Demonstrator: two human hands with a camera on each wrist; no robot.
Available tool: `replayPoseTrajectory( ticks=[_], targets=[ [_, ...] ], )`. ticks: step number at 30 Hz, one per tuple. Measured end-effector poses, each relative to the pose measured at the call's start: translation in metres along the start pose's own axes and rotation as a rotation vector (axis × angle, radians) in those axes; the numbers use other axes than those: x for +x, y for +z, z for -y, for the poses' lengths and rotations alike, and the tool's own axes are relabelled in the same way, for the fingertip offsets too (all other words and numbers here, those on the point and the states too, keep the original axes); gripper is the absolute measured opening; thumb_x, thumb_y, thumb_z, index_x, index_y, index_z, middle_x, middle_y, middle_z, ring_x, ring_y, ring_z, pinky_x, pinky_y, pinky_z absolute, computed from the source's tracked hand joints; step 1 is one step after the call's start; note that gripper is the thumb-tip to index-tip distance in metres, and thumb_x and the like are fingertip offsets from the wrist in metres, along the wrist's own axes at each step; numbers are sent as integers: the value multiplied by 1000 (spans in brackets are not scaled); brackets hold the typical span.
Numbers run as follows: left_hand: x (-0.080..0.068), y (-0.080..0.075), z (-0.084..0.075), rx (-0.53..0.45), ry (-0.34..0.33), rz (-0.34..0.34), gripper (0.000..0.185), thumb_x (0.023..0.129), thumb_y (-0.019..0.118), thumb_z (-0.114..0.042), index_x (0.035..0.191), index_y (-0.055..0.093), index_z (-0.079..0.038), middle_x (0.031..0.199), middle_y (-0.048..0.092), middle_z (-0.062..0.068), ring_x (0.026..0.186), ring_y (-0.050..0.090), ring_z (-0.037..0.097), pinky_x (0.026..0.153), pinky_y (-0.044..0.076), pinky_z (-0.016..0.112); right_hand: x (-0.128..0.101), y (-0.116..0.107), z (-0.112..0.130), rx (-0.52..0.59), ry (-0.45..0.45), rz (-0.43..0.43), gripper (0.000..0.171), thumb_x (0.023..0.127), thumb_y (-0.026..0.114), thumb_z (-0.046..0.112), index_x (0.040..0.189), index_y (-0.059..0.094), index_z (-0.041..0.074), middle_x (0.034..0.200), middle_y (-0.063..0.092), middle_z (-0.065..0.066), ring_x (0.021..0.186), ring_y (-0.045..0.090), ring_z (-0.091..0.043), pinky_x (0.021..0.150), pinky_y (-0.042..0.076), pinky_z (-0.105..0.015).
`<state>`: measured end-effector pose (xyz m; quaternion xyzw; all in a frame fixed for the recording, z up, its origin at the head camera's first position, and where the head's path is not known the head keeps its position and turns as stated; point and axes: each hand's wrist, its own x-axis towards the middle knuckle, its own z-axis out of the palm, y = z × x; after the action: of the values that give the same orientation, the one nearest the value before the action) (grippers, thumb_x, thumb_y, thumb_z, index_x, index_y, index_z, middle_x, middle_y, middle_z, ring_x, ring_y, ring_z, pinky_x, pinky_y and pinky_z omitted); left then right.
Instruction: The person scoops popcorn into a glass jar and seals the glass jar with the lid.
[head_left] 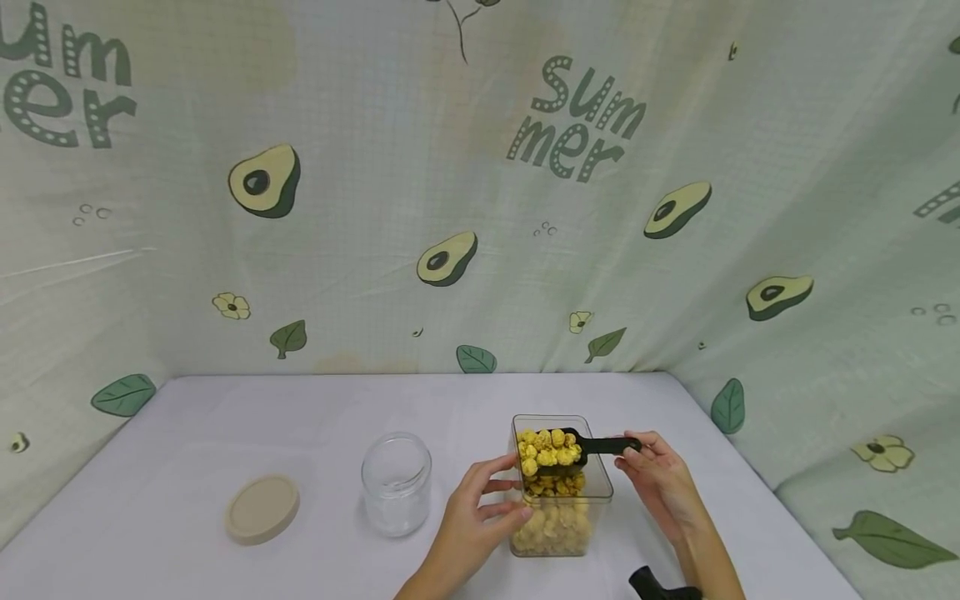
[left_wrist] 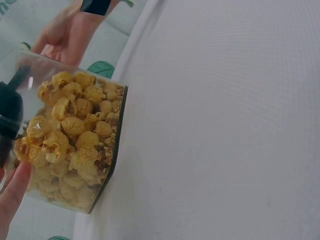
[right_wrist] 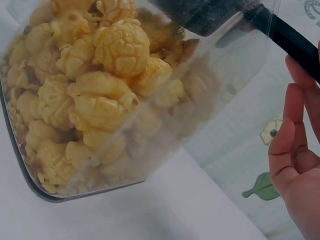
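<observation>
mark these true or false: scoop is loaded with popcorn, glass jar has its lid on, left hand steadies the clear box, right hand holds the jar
1. The black scoop is heaped with popcorn: true.
2. The glass jar has its lid on: false, the beige lid lies on the table to its left.
3. The left hand holds the clear box: true.
4. The right hand holds the jar: false, it holds the scoop's handle.

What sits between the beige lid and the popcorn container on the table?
The empty glass jar stands between the beige lid and the popcorn container, apart from both; the head view shows it.
</observation>
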<state>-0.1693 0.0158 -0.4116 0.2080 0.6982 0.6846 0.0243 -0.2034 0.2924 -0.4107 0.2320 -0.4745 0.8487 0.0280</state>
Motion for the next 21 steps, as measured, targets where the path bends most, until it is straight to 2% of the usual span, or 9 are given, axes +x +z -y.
replayPoseTrajectory(
  ticks=[7, 18, 21],
  targets=[
    [1, 0, 1, 2, -6, -5, 54, 83, 70, -20, 133, 48, -19, 130, 45, 11, 112, 52, 27, 85, 52, 20, 1, 3, -2, -7, -12, 7, 37, 92, 36, -16, 108, 62, 6, 100, 68, -2, 87, 63, -12, 80, 53, -21],
    [-1, 0, -1, -21, 26, -12, 55, 83, 70, -20, 133, 48, -14, 131, 46, 12, 112, 52, 28, 86, 53, 23, -1, -3, 1, 49, -14, 0, 35, 94, 35, -13, 108, 61, 6, 104, 67, -3, 93, 62, -12, 83, 53, -24],
    [-1, -1, -2, -26, 17, -11, 55, 83, 70, -19, 133, 48, -15, 131, 46, 12, 112, 52, 28, 86, 53, 23, -1, -3, 3, 59, -21, 4, 35, 94, 35, -13, 108, 61, 5, 105, 66, -4, 94, 62, -13, 84, 53, -24]
  ],
)
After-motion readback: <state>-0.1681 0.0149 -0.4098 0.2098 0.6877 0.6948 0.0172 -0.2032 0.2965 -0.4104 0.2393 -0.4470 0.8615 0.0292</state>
